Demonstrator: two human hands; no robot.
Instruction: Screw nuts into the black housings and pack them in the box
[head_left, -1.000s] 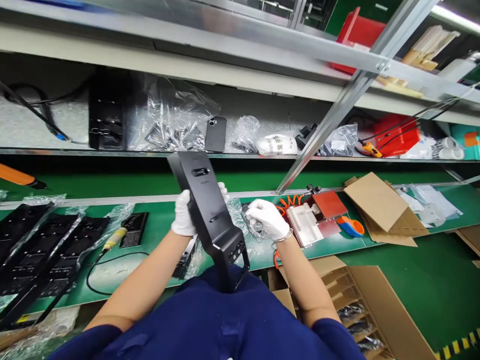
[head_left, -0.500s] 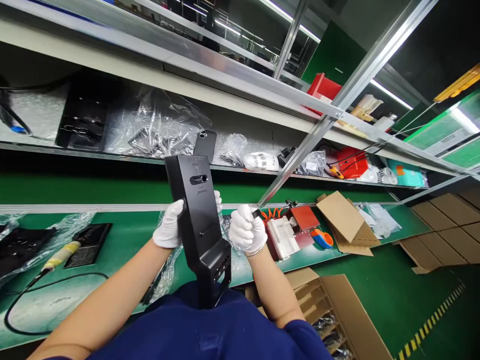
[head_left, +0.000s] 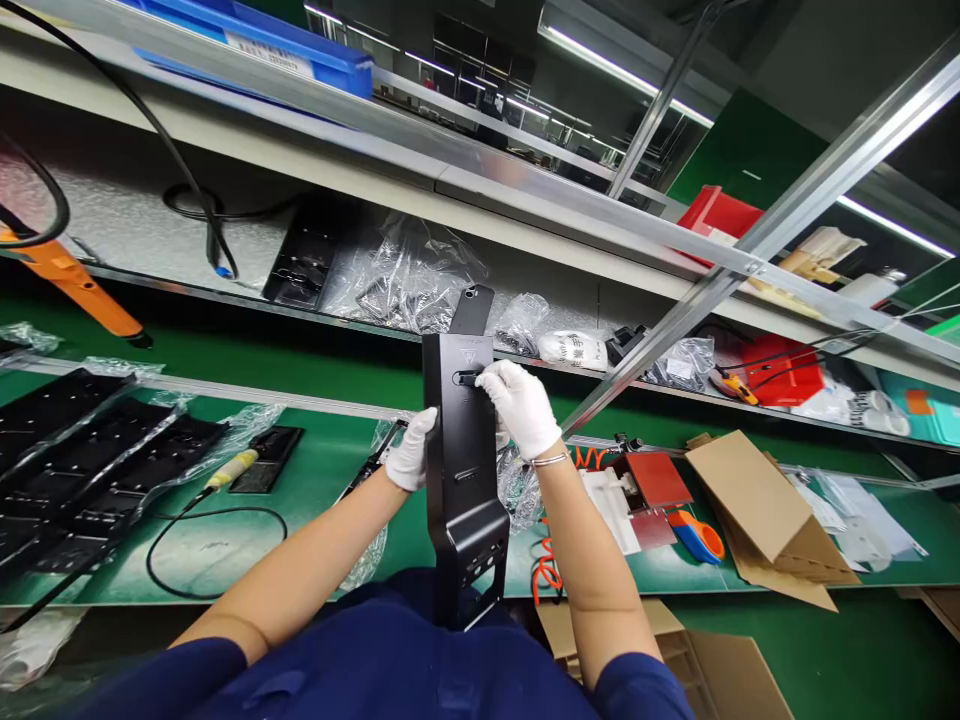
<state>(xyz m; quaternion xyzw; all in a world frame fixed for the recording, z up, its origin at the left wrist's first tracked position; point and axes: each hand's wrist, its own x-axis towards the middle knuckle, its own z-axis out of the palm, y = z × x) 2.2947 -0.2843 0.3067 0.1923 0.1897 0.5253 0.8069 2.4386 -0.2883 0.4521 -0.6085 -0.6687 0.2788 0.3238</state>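
Observation:
A long black housing (head_left: 461,440) stands upright in front of my chest, its lower end against my blue shirt. My gloved left hand (head_left: 409,452) grips its left edge, fingers partly hidden behind it. My gloved right hand (head_left: 523,408) is closed in a pinch on a small black part (head_left: 468,379), placed at the oval slot near the housing's top. Whether that part sits inside the slot I cannot make out. Below the slot are a raised line and, at the bottom end, several holes and a rectangular opening.
Several black panels (head_left: 75,450) lie in plastic at the left. An orange screwdriver (head_left: 82,290) hangs above them; a yellow-handled tool (head_left: 232,468) rests nearby. At the right are a red-and-white fixture (head_left: 660,480), an orange-blue tape roll (head_left: 697,537) and a cardboard box (head_left: 750,490). A shelf holds bagged parts (head_left: 409,280).
My right hand has moved from beside the housing up to its slot, bringing the small black part there. The housing is more upright, and the view has shifted left.

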